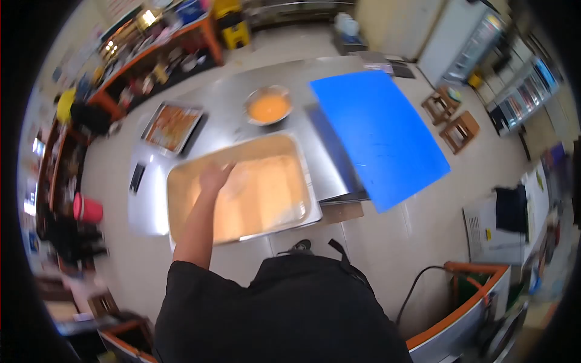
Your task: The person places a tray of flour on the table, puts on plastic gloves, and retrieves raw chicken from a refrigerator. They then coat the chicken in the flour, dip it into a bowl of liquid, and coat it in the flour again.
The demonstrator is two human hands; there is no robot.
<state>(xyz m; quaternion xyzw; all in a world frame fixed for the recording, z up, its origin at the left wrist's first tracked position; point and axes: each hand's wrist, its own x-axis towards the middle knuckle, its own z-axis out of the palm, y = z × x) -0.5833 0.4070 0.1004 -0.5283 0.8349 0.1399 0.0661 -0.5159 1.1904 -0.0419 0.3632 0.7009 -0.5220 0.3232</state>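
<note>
- Tray [242,149], deep and rectangular: at the near edge of the metal table [218,91], a pale orange layer [266,187] covering its floor.
- Left hand [215,178]: above the tray's interior, thumb apart from the blurred fingers; whether these pinch anything cannot be told.
- Right hand: outside the view, grip indeterminable.
- Bowl [247,111] of orange liquid: beyond the tray.
- Blue board [381,133]: right of both.

large tray [251,152]: shiny metal | table [224,112]: glossy metal | blue board [384,133]: smooth plastic (seemingly)
</note>
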